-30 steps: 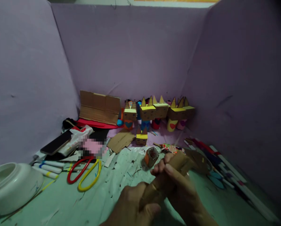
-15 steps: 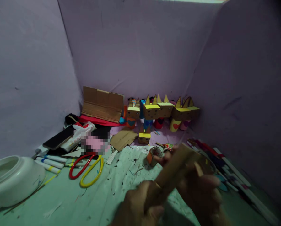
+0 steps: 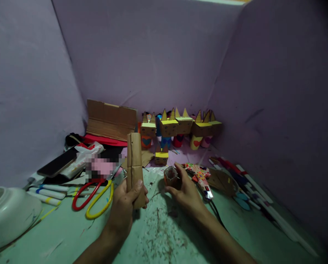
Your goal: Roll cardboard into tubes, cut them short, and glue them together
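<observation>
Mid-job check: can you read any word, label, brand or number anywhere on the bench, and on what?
None can be read.
White and red plastic packet: print too blurred.
Pink patch beside it: pixelated, unreadable.
Rolled brown cardboard piece in the left hand: no text.
Small brown cardboard cup at the right hand: no text.

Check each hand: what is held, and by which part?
The left hand holds an upright folded cardboard strip by its lower end. The right hand touches a small cardboard ring at its near side; a closed grip cannot be told.
</observation>
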{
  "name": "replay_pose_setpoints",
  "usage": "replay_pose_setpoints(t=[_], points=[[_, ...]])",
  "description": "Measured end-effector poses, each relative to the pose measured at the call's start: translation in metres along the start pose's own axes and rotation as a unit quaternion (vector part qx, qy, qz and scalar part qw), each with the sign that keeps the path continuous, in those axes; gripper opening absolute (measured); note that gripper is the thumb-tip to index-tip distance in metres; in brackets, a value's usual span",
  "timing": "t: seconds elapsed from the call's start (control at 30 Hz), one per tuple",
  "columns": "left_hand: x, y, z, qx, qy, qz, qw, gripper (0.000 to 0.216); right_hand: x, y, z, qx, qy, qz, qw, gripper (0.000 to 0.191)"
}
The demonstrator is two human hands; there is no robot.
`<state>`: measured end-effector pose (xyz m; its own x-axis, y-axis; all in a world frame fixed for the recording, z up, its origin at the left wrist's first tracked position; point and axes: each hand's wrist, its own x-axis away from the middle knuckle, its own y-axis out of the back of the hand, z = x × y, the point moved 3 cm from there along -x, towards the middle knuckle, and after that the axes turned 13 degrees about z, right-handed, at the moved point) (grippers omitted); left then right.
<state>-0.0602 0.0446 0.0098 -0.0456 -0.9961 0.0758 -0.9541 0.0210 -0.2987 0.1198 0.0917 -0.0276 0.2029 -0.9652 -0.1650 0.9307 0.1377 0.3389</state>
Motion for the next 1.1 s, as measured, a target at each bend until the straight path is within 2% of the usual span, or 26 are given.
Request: replay_pose_setpoints(t=[0.13,0.23,0.37,0.57,0.83,0.97,1.1], points=[[0.0,0.001,0.001,-0.001,-0.003,-0.008,1.0,0.033,-0.003,0.0,-0.004,-0.043,0.011,-0.012,0.999,0.061],[-0.001,0.002,0.003,0.001,0.005,-0.01,1.0,0.034,-0.003,0.0,-0.002,-0.159,-0.005,-0.001,0.987,0.051],[-0.001,0.002,0.003,-0.005,0.008,-0.014,1.0,0.034,0.0,-0.006,0.008,-0.347,-0.042,0.064,0.935,0.046],[-0.003,0.005,0.007,-0.029,0.001,-0.003,1.0,0.03,0.004,-0.014,0.019,-0.443,-0.071,0.128,0.884,0.044],[-0.003,0.006,0.008,-0.037,0.012,0.009,0.999,0.03,0.006,-0.021,0.008,-0.426,-0.126,0.092,0.891,0.042],[-0.004,0.006,0.008,-0.034,0.019,0.006,0.999,0.031,0.006,-0.023,0.005,-0.385,-0.156,0.103,0.904,0.046],[-0.003,0.005,0.006,-0.028,0.012,-0.002,1.0,0.032,0.006,-0.022,0.009,-0.388,-0.145,0.12,0.902,0.043]])
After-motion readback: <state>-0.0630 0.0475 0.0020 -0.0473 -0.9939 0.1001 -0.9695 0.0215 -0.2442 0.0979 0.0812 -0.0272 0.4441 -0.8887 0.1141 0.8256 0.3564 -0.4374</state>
